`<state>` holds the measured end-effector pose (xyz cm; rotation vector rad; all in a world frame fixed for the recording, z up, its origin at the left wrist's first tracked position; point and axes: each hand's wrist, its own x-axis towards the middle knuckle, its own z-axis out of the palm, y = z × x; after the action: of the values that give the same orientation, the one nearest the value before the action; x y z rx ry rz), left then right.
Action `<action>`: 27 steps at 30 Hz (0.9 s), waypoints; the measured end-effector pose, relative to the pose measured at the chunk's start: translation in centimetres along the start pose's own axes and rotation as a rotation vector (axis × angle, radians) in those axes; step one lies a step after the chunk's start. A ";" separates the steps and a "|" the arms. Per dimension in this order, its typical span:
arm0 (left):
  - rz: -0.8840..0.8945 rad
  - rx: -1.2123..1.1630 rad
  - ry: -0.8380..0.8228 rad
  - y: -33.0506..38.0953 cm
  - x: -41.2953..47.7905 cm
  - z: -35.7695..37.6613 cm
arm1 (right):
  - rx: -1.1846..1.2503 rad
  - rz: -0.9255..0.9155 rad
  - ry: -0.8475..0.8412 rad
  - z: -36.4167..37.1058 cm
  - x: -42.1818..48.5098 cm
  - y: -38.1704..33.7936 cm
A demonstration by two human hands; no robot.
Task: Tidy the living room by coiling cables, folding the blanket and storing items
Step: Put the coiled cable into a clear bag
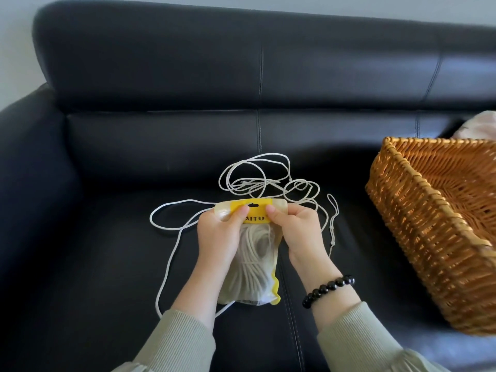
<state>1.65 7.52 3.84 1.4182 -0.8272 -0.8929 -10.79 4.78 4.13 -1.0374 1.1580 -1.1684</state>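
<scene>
One coiled cable (253, 251) is bagged, L hand (217, 237) & R hand (298, 232) pinching pouch (249, 289) top; loose cable (255, 181) beyond hands uncoiled, wicker basket (429, 251) rightward, storing pending.

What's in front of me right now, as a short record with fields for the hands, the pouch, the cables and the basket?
pouch: clear, yellow header, coiled cable inside
left hand: pinches the pouch by its yellow top edge
right hand: pinches the same edge; beaded bracelet on the wrist
loose cable: white, tangled on the sofa seat beyond the pouch
basket: wicker, on the seat at right, apart from the loose cable
</scene>
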 end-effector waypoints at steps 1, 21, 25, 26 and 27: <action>0.009 0.010 -0.003 0.0 0.1 -0.1 | -0.004 0.001 0.006 0.1 -0.1 -0.1; -0.387 -0.372 0.015 -0.1 1.6 -0.3 | -0.349 0.304 -0.389 -2.2 -0.2 0.3; -0.445 -0.382 -0.200 -0.5 1.4 0.1 | -0.320 0.280 -0.232 -2.6 -0.1 0.2; -0.439 -0.327 -0.237 -0.7 1.2 0.3 | -0.292 0.281 -0.198 -2.7 -0.1 0.1; -0.433 -0.282 -0.265 -0.8 1.0 0.5 | -0.256 0.289 -0.159 -2.9 -0.1 -0.1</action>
<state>1.63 6.41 2.97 1.2626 -0.5624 -1.4934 -13.70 4.87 3.83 -1.0902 1.3024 -0.7113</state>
